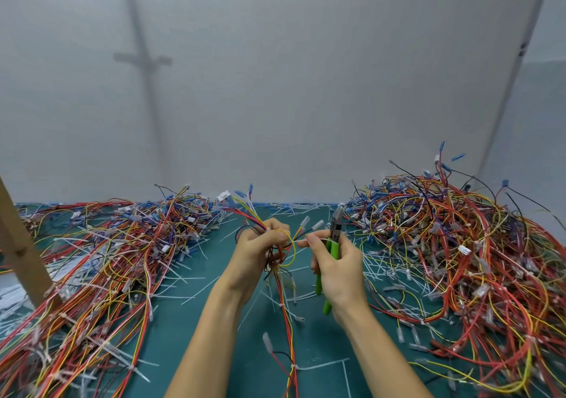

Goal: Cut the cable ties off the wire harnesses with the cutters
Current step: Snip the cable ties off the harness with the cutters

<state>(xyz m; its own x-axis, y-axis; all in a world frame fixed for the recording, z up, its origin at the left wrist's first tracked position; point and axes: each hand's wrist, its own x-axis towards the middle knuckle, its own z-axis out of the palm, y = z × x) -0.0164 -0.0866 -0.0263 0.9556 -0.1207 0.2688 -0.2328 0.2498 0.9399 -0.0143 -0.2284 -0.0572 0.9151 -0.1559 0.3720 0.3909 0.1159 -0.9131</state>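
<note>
Two heaps of wire harnesses fill the green mat (245,351): the left heap (101,260) spreads low, and the right heap (459,244) is piled higher. Many cut ties (190,278) litter the mat between them.

In the gap, raised off the mat, the left hand (260,250) has its fingers curled tight round one harness (283,302). Its wires fan out to the far left and trail down toward the near edge.

The right hand (337,269) wraps its lower fingers round the green handles of the cutters (335,238), whose nose points to the far side, above the knuckles. Its thumb and forefinger pinch the free end of a white cable tie (301,241).

The tie runs left to right, bridging the two hands, with its loop apparently at the left hand's bundle. The blades sit just right of the tie and clear of it, so they probably need to swing down and left across it.
</note>
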